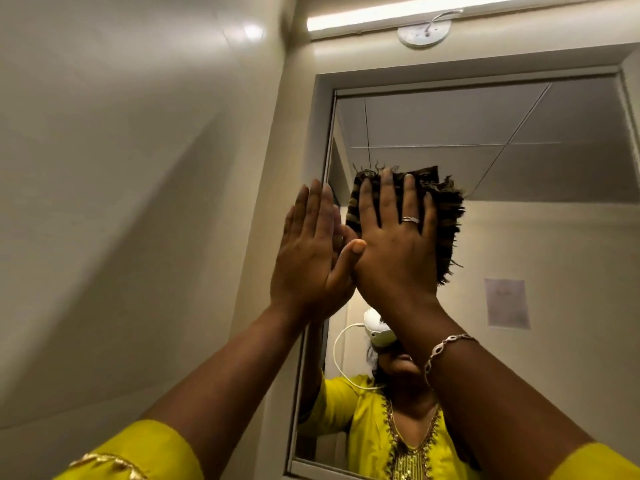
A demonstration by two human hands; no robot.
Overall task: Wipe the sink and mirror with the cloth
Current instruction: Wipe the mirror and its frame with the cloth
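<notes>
A dark brown fringed cloth (446,220) lies flat against the mirror (519,188) near its upper left. My right hand (394,237) presses it there with straight, spread fingers. My left hand (311,247) is raised flat beside it at the mirror's left edge, fingers straight, its thumb touching my right hand. The sink is out of view.
The mirror sits in a pale frame (323,140) on a beige wall. A strip light (415,12) runs above it. The glass reflects a person in a yellow top and a paper notice (507,303) on the far wall.
</notes>
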